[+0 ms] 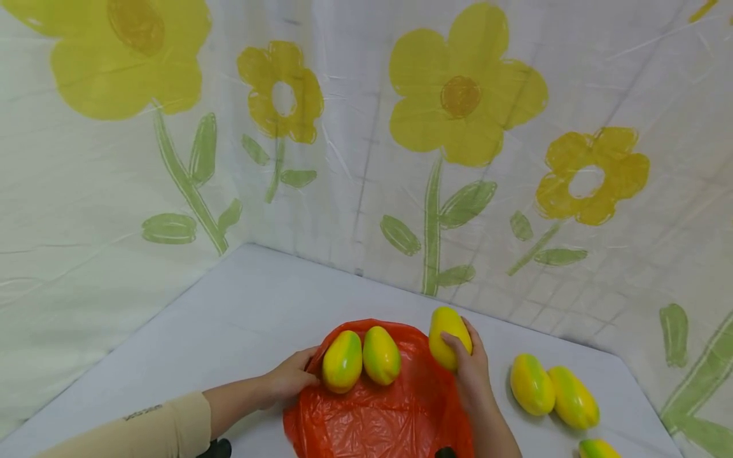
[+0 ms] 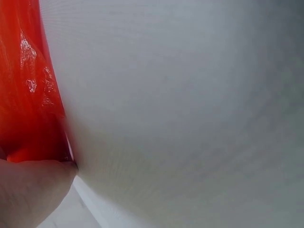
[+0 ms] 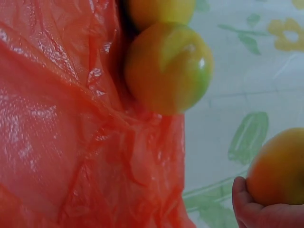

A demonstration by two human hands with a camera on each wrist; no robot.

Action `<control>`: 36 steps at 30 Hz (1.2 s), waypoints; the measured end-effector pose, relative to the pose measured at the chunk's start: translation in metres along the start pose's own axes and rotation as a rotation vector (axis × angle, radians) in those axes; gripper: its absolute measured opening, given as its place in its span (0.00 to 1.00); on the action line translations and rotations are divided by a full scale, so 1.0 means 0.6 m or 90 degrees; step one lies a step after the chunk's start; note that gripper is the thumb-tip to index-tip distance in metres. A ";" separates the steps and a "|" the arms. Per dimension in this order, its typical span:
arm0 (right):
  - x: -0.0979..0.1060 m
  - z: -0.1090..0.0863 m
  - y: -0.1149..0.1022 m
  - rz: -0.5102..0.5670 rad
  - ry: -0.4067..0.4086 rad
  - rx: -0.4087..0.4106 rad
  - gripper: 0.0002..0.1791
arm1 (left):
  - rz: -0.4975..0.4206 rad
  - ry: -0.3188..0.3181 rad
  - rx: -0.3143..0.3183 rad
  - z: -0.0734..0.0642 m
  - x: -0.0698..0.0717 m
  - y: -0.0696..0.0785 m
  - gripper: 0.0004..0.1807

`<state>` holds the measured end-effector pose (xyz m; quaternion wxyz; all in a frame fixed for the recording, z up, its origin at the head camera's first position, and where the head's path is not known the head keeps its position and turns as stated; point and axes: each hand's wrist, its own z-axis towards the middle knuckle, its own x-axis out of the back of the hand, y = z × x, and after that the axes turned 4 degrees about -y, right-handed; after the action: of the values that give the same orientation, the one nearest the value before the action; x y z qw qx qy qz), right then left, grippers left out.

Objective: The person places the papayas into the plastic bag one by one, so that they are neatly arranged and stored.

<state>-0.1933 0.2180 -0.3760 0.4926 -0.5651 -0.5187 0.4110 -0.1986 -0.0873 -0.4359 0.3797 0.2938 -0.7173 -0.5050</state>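
A red plastic bag (image 1: 378, 420) lies spread on the table, its rim raised at the back. My left hand (image 1: 289, 380) grips the bag's left rim; in the left wrist view the thumb (image 2: 35, 190) presses against the red plastic (image 2: 28, 90). Two yellow-green papayas (image 1: 342, 361) (image 1: 382, 356) rest side by side on the bag, close to that hand. My right hand (image 1: 472, 366) holds another papaya (image 1: 442, 337) above the bag's right edge, thumb across its front. In the right wrist view its fingertips (image 3: 241, 187) curve against the held papaya (image 3: 280, 168).
Two more papayas (image 1: 532, 385) (image 1: 574, 397) lie touching on the table to the right, with a third (image 1: 597, 449) partly cut off by the frame's bottom. The white table (image 1: 246, 305) ends at a flower-printed sheet (image 1: 343, 210) hanging behind it.
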 end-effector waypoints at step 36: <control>-0.035 0.028 0.077 -0.142 -0.082 -0.041 0.45 | -0.007 0.003 -0.013 0.004 -0.001 -0.011 0.34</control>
<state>-0.2036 0.2001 -0.4256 0.4826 -0.4916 -0.6220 0.3722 -0.1999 -0.0876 -0.4427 0.3816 0.2952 -0.7093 -0.5139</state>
